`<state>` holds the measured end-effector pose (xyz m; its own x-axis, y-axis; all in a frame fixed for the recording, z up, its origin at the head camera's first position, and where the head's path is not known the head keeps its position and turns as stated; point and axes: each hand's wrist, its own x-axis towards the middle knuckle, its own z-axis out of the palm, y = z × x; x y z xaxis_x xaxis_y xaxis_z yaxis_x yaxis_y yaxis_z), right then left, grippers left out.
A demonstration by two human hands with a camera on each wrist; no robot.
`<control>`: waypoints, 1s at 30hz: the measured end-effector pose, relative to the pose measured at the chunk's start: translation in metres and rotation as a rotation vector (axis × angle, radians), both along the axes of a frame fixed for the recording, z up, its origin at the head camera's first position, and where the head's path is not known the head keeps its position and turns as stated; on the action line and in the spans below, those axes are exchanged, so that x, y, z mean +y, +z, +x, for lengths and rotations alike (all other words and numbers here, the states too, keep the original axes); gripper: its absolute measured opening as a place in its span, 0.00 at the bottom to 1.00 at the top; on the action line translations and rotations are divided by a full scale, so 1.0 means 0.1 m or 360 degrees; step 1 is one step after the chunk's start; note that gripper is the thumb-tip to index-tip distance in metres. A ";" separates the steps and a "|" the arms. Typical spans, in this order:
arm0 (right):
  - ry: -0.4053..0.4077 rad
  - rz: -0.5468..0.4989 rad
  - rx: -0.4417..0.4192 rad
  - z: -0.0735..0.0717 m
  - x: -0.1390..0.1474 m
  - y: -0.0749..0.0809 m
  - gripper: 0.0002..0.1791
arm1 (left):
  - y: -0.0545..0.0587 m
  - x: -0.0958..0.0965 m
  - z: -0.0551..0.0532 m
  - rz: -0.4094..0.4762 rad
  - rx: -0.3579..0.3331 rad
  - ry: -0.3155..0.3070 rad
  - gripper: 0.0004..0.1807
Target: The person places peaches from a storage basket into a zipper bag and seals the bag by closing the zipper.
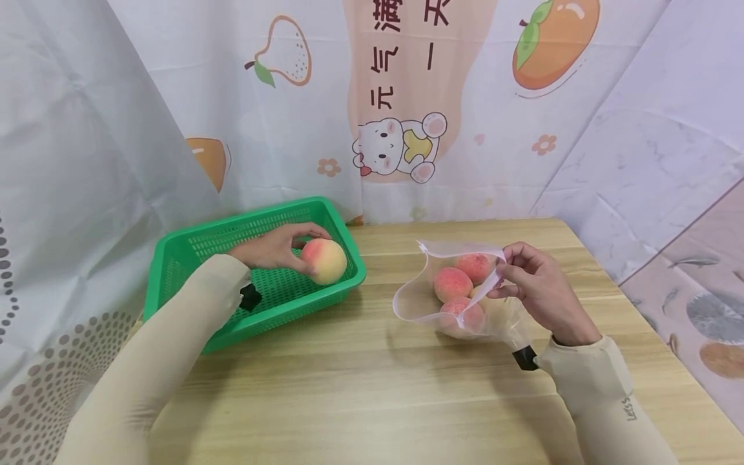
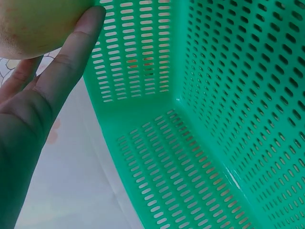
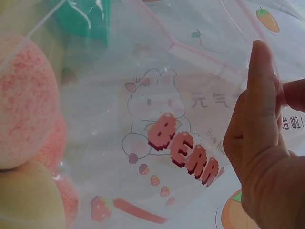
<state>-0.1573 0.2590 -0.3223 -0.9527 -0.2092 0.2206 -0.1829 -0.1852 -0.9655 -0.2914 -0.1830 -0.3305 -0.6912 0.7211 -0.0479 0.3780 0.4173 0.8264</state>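
My left hand grips a yellow and pink peach over the right end of the green basket. In the left wrist view, the peach shows at the top left, with the fingers against it. My right hand pinches the rim of a clear plastic bag with a pink edge, whose mouth gapes toward the basket. Inside the bag sit several peaches, pink and pale yellow. Printed red lettering and strawberries on the bag appear in the right wrist view, beside my right hand.
The basket stands at the left of a wooden table, with the bag to its right. A curtain printed with fruit and a cartoon animal hangs behind the table. More cloth hangs on both sides.
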 end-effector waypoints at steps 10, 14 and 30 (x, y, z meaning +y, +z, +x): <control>0.0010 -0.0022 0.0005 0.01 -0.01 -0.02 0.11 | 0.02 0.01 0.04 0.0055 0.0008 -0.0018 0.33; 0.0009 -0.0021 0.0000 0.01 -0.01 -0.02 0.10 | 0.03 -0.01 0.08 0.0049 -0.0002 -0.0006 0.32; 0.0032 -0.0037 -0.0012 0.02 -0.02 0.00 0.09 | 0.15 -0.07 0.21 0.0152 -0.0027 0.0029 0.34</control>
